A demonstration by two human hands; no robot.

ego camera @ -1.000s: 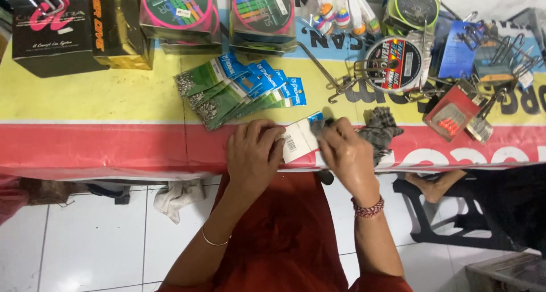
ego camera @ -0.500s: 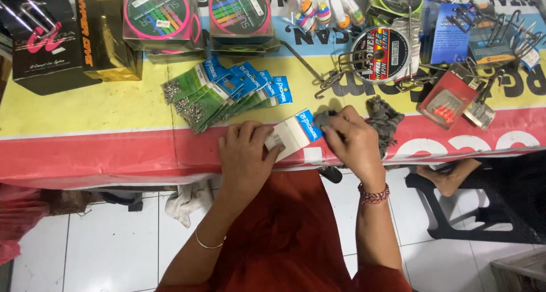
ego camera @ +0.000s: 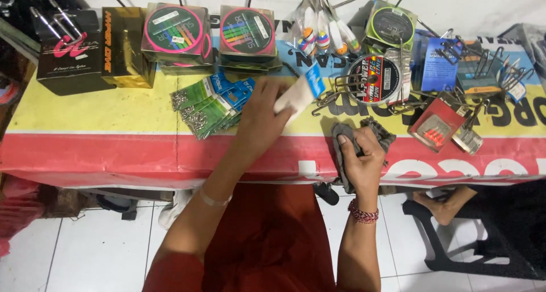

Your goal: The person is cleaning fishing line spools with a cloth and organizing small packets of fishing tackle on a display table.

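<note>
A small flat packet (ego camera: 298, 94), white on the back with a blue header strip, is held in the left hand (ego camera: 263, 113) and is raised over the middle of the surface (ego camera: 85, 107), toward its far edge, just beside the fan of matching green-and-blue packets (ego camera: 209, 103). The fingers of that hand are closed on the lower end of the card, so that the blue end is left pointing up and away. The packet is judged to be light and fairly stiff, a card back under thin plastic film; it could be bent or creased if squeezed across the middle, and the film is likely to be a little slippery. It would best be taken by its edges or by the header strip, where the card is doubled.

A grey cloth (ego camera: 357, 141) is gripped by the right hand (ego camera: 361, 158) at the near edge of the surface, the fingers curled around it. The cloth is soft and limp and may be gathered anywhere.

Along the far edge, boxed spools of line (ego camera: 175, 33), a black box (ego camera: 68, 47) and a bundle of coloured floats (ego camera: 325, 27) are set out; a red packet (ego camera: 437, 123) lies toward the right end.
</note>
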